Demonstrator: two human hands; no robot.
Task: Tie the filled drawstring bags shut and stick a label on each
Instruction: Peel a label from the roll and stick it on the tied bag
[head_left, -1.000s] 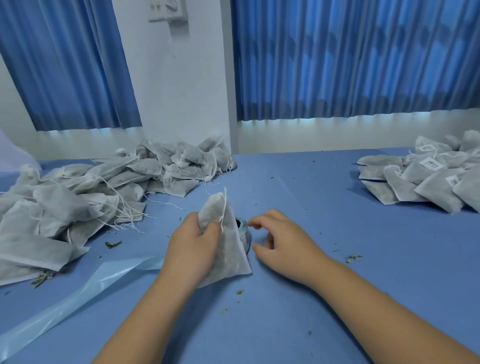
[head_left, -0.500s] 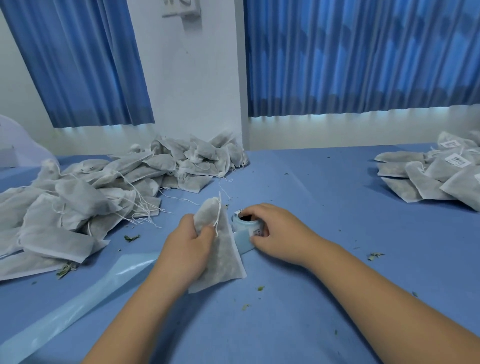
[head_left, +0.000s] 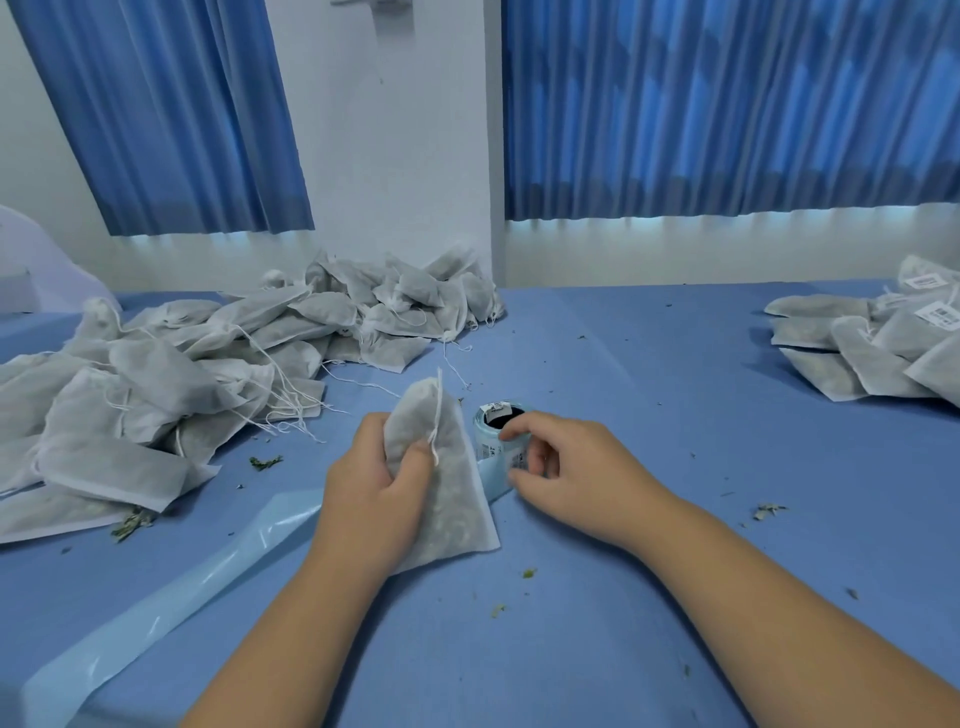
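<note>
Two bare hands: left hand (head_left: 374, 499), right hand (head_left: 571, 473). One white filled drawstring bag (head_left: 447, 499). One small round roll of pale blue labels (head_left: 493, 434). One long pale blue shiny strip (head_left: 171, 613). Two blue pleated curtains (head_left: 166, 114) (head_left: 727, 104). Two heaps of white bags (head_left: 208, 364) (head_left: 872, 353), too many to count.

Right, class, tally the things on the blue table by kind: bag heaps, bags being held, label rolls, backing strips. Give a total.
unlabelled heap: 1
labelled heap: 1
held bag: 1
label roll: 1
backing strip: 1
Total: 5
</note>
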